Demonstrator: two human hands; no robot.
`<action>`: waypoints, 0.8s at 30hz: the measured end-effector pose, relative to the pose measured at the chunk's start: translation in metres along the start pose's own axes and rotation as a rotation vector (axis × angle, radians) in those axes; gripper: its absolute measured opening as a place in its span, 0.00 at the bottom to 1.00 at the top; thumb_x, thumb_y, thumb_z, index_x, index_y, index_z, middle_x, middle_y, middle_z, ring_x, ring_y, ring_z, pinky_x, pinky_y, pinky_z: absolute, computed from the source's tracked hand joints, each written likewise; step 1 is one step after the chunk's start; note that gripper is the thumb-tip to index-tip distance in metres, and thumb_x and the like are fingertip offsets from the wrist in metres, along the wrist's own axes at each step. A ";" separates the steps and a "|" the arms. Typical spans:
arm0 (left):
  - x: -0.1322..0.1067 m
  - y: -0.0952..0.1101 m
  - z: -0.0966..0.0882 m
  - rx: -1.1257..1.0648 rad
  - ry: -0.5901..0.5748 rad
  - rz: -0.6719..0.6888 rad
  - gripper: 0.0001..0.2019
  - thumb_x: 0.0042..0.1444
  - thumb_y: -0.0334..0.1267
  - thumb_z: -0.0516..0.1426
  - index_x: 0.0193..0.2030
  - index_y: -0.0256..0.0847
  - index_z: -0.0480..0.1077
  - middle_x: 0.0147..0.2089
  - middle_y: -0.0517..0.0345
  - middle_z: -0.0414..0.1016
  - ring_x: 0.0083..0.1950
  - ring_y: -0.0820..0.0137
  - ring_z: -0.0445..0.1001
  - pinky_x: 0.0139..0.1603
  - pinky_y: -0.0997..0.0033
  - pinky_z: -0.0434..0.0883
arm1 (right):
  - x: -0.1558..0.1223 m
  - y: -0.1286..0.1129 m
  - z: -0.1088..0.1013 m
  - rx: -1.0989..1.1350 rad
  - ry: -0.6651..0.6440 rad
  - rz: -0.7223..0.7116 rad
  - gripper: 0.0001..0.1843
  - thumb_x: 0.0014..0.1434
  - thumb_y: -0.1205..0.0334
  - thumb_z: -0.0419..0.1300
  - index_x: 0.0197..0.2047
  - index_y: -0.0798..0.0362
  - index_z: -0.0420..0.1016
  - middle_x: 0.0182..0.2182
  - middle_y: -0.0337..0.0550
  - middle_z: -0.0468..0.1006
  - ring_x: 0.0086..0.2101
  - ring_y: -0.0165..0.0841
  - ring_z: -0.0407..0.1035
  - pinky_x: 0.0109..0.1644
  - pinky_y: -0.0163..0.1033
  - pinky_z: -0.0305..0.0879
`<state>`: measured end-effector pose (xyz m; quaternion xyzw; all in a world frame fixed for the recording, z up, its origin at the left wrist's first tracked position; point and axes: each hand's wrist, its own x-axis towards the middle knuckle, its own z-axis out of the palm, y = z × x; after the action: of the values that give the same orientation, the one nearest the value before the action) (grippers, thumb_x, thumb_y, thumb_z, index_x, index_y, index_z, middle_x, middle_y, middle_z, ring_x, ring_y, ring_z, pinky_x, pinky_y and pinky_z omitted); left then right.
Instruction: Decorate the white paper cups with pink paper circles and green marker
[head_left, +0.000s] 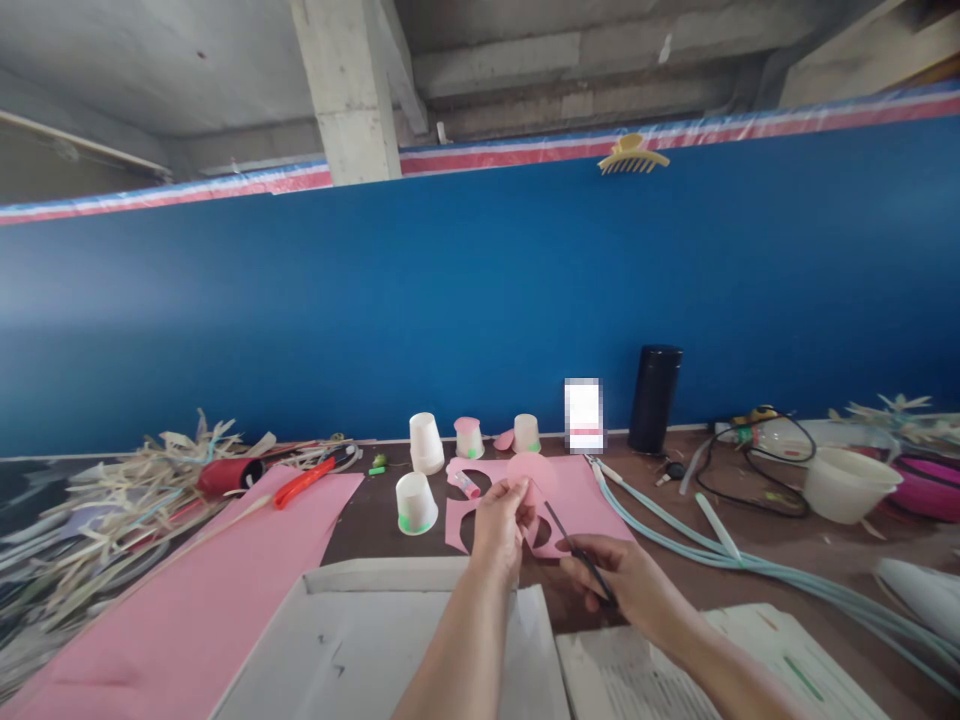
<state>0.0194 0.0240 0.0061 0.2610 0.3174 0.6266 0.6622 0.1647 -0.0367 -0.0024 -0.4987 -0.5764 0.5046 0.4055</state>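
Head view: above the brown tabletop (390,520), the left hand (499,520) pinches a round pink paper disc (531,472) between closed fingertips, while the right hand (622,575) is curled around dark, thin scissors (574,545), blades angled up toward the disc; beneath lies a pink paper sheet with round cut-outs (581,495), white paper cups (417,503) standing upside down beside it toward the tabletop's far edge

Head camera looks forward and down over the table (375,530); blue wall (480,300) near.
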 end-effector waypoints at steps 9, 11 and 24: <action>0.000 0.001 0.000 -0.030 -0.005 0.021 0.14 0.40 0.40 0.66 0.28 0.35 0.68 0.25 0.61 0.68 0.25 0.80 0.66 0.31 0.77 0.67 | -0.003 -0.008 0.000 0.036 -0.021 0.015 0.20 0.47 0.48 0.62 0.37 0.56 0.75 0.16 0.33 0.64 0.18 0.24 0.59 0.21 0.30 0.49; 0.000 0.001 0.001 0.011 -0.015 0.022 0.14 0.40 0.41 0.66 0.28 0.35 0.68 0.24 0.62 0.67 0.24 0.80 0.65 0.30 0.77 0.66 | -0.003 -0.009 0.000 0.049 -0.023 0.011 0.20 0.47 0.48 0.62 0.37 0.56 0.75 0.17 0.33 0.65 0.18 0.24 0.59 0.21 0.30 0.49; 0.003 -0.001 0.001 0.126 0.016 0.057 0.15 0.39 0.43 0.66 0.28 0.35 0.69 0.24 0.63 0.64 0.23 0.80 0.62 0.29 0.77 0.64 | -0.001 -0.005 0.001 0.017 0.036 0.006 0.20 0.46 0.49 0.62 0.36 0.56 0.75 0.16 0.32 0.63 0.17 0.24 0.58 0.21 0.31 0.51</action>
<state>0.0213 0.0267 0.0056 0.3061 0.3541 0.6259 0.6238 0.1630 -0.0381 0.0022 -0.5058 -0.5633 0.5017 0.4185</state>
